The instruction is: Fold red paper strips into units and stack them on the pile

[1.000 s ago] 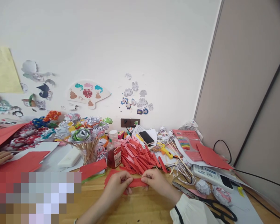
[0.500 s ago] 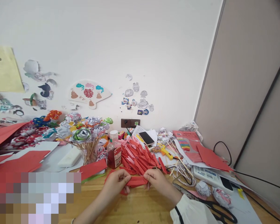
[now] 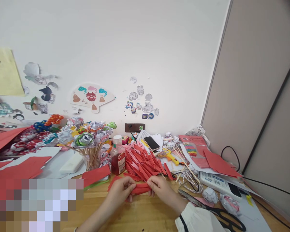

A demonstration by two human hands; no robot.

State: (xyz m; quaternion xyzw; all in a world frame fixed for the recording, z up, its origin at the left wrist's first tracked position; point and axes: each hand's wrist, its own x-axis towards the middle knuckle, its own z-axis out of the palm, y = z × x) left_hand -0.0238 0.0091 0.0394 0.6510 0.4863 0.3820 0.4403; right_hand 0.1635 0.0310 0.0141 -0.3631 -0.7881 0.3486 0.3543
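Note:
A folded strip of red paper [image 3: 141,188] stretches between my two hands, just above the wooden table. Its left end is pinched by my left hand [image 3: 122,189], thumb on top. My right hand [image 3: 159,188] grips the other end between thumb and fingers. Other red paper [image 3: 112,183] lies behind my left hand, partly covered by it. Right beyond my hands rises a heap of folded red paper strips [image 3: 143,161], with a bottle of red liquid [image 3: 118,156] at its left.
Scissors [image 3: 216,209] lie right of my right forearm, near crumpled paper balls [image 3: 210,194] and a string of beads [image 3: 190,180]. A yellow glue gun [image 3: 171,157] and a phone [image 3: 151,142] sit behind. Paper flowers [image 3: 84,139] on sticks stand at the left.
The strip between my hands has opened out somewhat and then been pressed narrower, while both hands stay nearly in place. Another person's hand at the far left has gone out of view.

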